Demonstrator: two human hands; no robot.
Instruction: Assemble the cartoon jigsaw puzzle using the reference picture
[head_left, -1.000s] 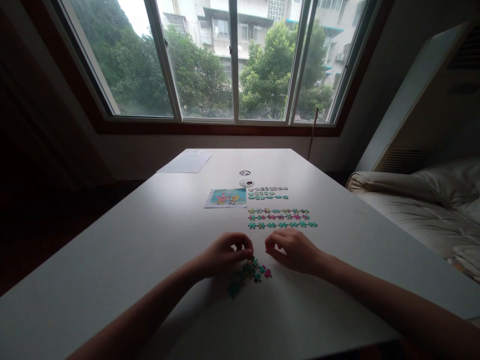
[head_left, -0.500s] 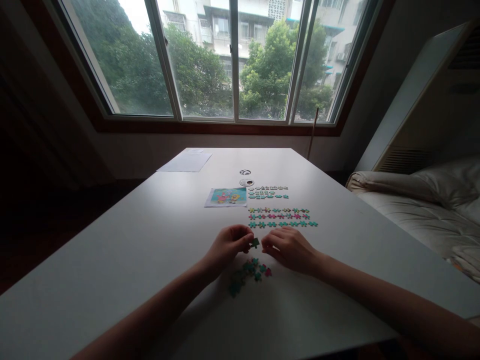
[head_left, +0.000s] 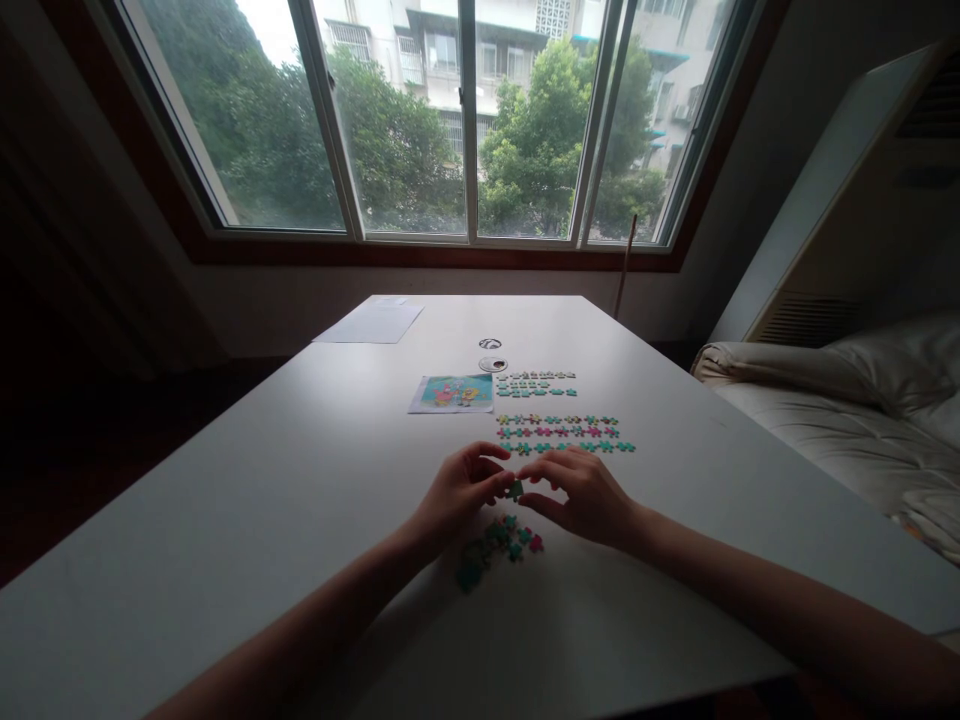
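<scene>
A green puzzle piece [head_left: 515, 490] is at the fingertips of my left hand [head_left: 463, 488], held over the white table [head_left: 300, 500]. My right hand [head_left: 581, 495] is just to its right. Its thumb and forefinger are apart, their tips close around the piece; whether they touch it I cannot tell. Below the hands lies a loose heap of puzzle pieces [head_left: 495, 540], mostly green with a pink one at the right. Beyond my hands, more pieces lie in neat rows [head_left: 559, 433], the nearest row partly hidden by my right hand.
Left of the farther rows [head_left: 536, 385] lies a cartoon picture card [head_left: 454, 394]. Two round flat items [head_left: 492, 365] rest behind it. White paper sheets [head_left: 371, 324] lie at the far left corner. A pale sofa [head_left: 840, 390] stands right of the table, and a window is ahead.
My right hand has spread its thumb and forefinger and moved left to the piece. My left forefinger has lifted away from the thumb, and the piece has shifted slightly right.
</scene>
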